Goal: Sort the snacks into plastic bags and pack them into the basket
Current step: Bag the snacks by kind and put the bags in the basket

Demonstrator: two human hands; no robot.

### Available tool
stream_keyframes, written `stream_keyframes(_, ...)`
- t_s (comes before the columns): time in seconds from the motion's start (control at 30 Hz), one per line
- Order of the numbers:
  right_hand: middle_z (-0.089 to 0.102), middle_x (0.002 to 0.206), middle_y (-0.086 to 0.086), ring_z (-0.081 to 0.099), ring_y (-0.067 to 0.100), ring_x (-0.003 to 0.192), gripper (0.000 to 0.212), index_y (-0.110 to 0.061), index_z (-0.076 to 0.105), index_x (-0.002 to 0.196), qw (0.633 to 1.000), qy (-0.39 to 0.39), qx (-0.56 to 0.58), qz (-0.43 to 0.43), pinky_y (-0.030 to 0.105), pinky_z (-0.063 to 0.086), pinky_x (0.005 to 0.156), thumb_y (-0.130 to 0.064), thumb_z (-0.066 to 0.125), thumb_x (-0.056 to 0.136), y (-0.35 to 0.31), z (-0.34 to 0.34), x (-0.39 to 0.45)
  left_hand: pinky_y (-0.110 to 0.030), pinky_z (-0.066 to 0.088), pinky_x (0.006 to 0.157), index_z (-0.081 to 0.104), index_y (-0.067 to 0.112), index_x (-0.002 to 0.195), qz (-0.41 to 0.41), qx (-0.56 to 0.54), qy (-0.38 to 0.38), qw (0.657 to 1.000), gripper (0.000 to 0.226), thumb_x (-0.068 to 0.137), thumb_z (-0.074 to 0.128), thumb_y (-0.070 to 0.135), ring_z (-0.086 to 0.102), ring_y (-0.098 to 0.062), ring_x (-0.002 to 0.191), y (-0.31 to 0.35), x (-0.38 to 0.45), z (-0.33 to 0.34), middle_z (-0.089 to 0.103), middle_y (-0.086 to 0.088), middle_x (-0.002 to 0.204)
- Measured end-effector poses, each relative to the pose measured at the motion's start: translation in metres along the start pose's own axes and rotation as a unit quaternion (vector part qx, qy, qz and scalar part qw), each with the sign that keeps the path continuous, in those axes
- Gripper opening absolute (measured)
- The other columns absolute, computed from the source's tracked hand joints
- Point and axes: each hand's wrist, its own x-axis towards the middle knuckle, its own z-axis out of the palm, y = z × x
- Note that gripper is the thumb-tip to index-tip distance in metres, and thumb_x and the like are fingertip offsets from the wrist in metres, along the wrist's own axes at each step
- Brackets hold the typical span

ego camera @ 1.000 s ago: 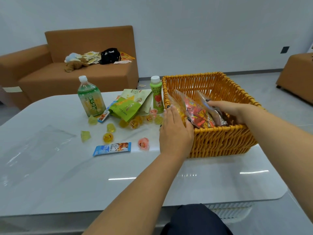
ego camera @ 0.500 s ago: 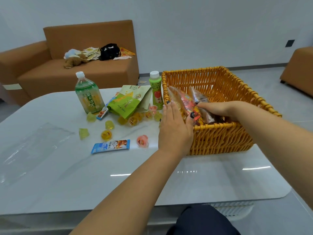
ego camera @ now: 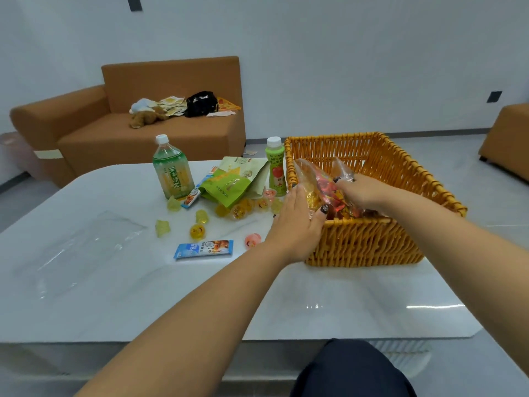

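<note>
Tucking a filled plastic bag [ego camera: 320,187] into the wicker basket [ego camera: 369,242]'s near-left corner: my left hand [ego camera: 294,224] presses flat-fingered against it while my right hand [ego camera: 360,190] pinches the top, I'd say to keep it standing upright. Loose jelly cups [ego camera: 197,231], a blue bar [ego camera: 203,249] and bottles [ego camera: 171,170] wait left on the desk [ego camera: 143,296], an empty bag [ego camera: 77,250] beyond.

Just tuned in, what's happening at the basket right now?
Both hands are settling a filled plastic bag of snacks into the wicker basket. The left hand presses it at the basket's near corner; the right hand grips its top. Jelly cups, a blue bar, two bottles and an empty bag remain on the table.
</note>
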Motion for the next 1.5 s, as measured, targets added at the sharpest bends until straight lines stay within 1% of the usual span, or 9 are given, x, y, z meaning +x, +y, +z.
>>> stream_keyframes(0.1,0.056,0.109,0.011,0.058,0.015,0.061,0.066,-0.023,0.009,0.154,0.996,0.062,-0.003,-0.064,0.025,0.047,0.047,-0.041,0.038,0.098,-0.011,0.009,-0.023,-0.033,0.021,0.117,0.016,0.019,0.154,0.028,-0.04,-0.004,0.999,0.057,0.104,0.032,0.041,0.024,-0.014,0.142,-0.003,-0.015,-0.012,0.023,0.0,0.158)
stream_keyframes(0.23,0.032,0.149,0.013,0.038,0.027,0.133,0.054,-0.007,0.034,0.145,0.976,0.17,-0.048,-0.126,0.046,0.042,0.105,-0.029,0.046,0.096,-0.029,0.034,-0.072,-0.023,0.019,0.113,0.02,0.02,0.154,0.026,-0.037,-0.009,0.999,0.053,0.106,0.032,0.039,0.026,-0.005,0.137,-0.021,-0.046,-0.028,0.029,0.011,0.152)
stream_keyframes(0.4,0.05,0.128,0.022,0.04,0.038,0.132,0.033,0.001,0.057,0.116,0.906,0.294,-0.056,-0.3,0.051,0.035,0.111,-0.004,0.059,0.084,-0.052,0.095,-0.113,-0.031,0.013,0.119,0.012,0.019,0.157,-0.054,-0.003,-0.018,0.998,0.061,0.104,0.03,0.045,0.013,-0.012,0.15,-0.074,-0.086,-0.049,0.013,0.003,0.164)
stream_keyframes(0.7,0.01,0.157,-0.003,0.013,0.013,0.146,0.041,-0.022,0.044,0.135,0.965,0.116,0.086,-0.22,0.014,0.027,0.101,-0.023,0.054,0.095,-0.083,0.222,-0.162,-0.024,0.001,0.119,0.004,0.026,0.156,-0.189,-0.004,0.038,0.981,0.068,0.099,0.032,0.05,-0.005,-0.005,0.15,-0.206,-0.194,-0.085,-0.004,0.008,0.165)
stream_keyframes(0.83,0.002,0.159,-0.004,0.009,0.013,0.147,0.042,-0.024,0.039,0.139,0.963,0.053,0.004,-0.263,0.019,0.031,0.107,-0.024,0.049,0.098,-0.105,0.233,-0.156,-0.023,0.002,0.117,0.006,0.026,0.157,-0.181,-0.015,0.096,0.979,0.07,0.1,0.045,0.041,-0.005,-0.004,0.149,-0.243,-0.195,-0.118,-0.002,0.016,0.161)
stream_keyframes(1.0,0.003,0.156,-0.012,0.027,0.012,0.14,0.038,-0.027,0.042,0.134,0.966,0.002,0.015,-0.258,0.022,0.037,0.102,-0.029,0.051,0.097,-0.123,0.246,-0.144,-0.047,0.002,0.122,0.008,0.009,0.156,-0.287,0.141,0.13,0.938,0.08,0.097,0.056,0.031,-0.012,-0.022,0.151,-0.31,-0.189,-0.172,-0.007,-0.008,0.164)
stream_keyframes(1.13,0.003,0.156,-0.012,0.053,0.015,0.113,0.039,-0.028,0.041,0.133,0.968,-0.05,-0.003,-0.244,0.021,0.038,0.095,-0.033,0.052,0.096,-0.135,0.26,-0.138,-0.056,0.0,0.119,0.018,0.015,0.155,-0.363,0.207,0.1,0.903,0.067,0.1,0.049,0.036,0.009,-0.027,0.151,-0.337,-0.195,-0.207,0.015,-0.009,0.163)
stream_keyframes(1.3,0.002,0.155,-0.014,0.053,0.008,0.096,0.04,-0.029,0.041,0.134,0.961,-0.105,-0.054,-0.25,0.02,0.04,0.089,-0.036,0.051,0.096,-0.137,0.268,-0.135,-0.061,0.005,0.118,0.038,0.023,0.146,-0.41,0.247,0.024,0.878,0.05,0.098,0.049,0.032,0.038,-0.027,0.138,-0.349,-0.207,-0.222,0.049,0.0,0.145)
stream_keyframes(1.5,0.007,0.154,-0.016,0.055,0.014,0.108,0.038,-0.031,0.042,0.131,0.954,-0.117,-0.063,-0.27,0.028,0.043,0.096,-0.036,0.052,0.095,-0.127,0.261,-0.131,-0.031,0.039,0.105,0.055,0.032,0.129,-0.274,0.136,0.051,0.951,0.044,0.087,0.066,0.041,0.056,-0.011,0.115,-0.3,-0.214,-0.191,0.068,0.013,0.109)
